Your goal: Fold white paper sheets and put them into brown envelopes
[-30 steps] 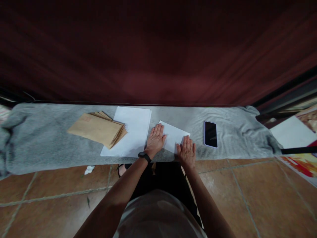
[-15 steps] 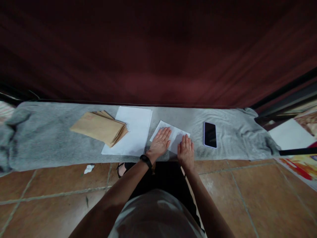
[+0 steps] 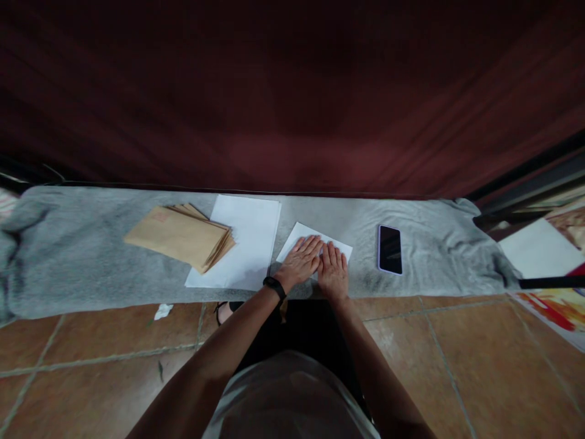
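A folded sheet of white paper (image 3: 297,233) lies at a slant on the grey cloth, its lower part covered by both hands. My left hand (image 3: 300,261), with a black band at the wrist, rests flat on the middle of it, fingers stretched out. Close beside it my right hand (image 3: 333,269) presses flat on the paper's right half, fingers extended too. The fingertips of the two hands almost meet. To the left is a stack of white paper (image 3: 249,231), and brown envelopes (image 3: 178,235) overlap its left side.
The grey cloth (image 3: 100,268) covers a long narrow surface against a dark red backdrop (image 3: 292,122). A phone (image 3: 390,250) in a purple case lies right of the hands. Tiled floor (image 3: 411,353) shows below, with a white scrap (image 3: 163,311) on it.
My left hand has slid slightly right across the paper, and my right hand has shifted left, so the gap between them has narrowed. The view has shifted a little.
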The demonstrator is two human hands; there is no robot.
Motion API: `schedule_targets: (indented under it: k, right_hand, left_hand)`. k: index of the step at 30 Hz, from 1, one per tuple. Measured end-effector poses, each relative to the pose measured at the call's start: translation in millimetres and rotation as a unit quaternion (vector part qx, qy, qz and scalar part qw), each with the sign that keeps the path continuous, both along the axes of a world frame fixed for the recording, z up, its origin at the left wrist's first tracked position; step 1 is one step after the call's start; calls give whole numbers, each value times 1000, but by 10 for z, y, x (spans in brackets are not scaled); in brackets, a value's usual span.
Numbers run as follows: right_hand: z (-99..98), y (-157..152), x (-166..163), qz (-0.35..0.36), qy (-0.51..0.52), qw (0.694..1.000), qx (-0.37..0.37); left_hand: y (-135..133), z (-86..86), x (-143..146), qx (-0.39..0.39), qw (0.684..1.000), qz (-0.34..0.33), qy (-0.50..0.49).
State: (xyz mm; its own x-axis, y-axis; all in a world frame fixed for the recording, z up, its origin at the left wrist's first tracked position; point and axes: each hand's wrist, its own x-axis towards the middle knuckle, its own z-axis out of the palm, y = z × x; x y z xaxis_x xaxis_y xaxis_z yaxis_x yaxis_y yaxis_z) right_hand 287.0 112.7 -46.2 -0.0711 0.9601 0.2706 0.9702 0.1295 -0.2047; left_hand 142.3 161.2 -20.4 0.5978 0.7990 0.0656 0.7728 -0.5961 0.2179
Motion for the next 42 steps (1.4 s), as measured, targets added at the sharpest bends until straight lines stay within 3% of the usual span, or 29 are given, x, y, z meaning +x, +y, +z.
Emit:
schedule_targets:
  k: [13,27,34,37,42]
  right_hand:
    - [-11,75,62,-53,-7,998,18]
    - [8,-111,386,-76,-1,997,19]
    - [57,-208,473,-83,-10,996,27]
    - [116,-301,379,-54,-6,998,31]
    - [126,-578,118,62,-18,998,-10]
  left_hand:
    - [148,-48,-131,11,996,88,-8]
    - [-84,-95,-268,10,978,204,-35]
    - [-227,-66,-265,29,975,220,-7]
    - [-294,-41,-242,42,974,224,8]
    - [-340,-21,-238,40,969,242,8]
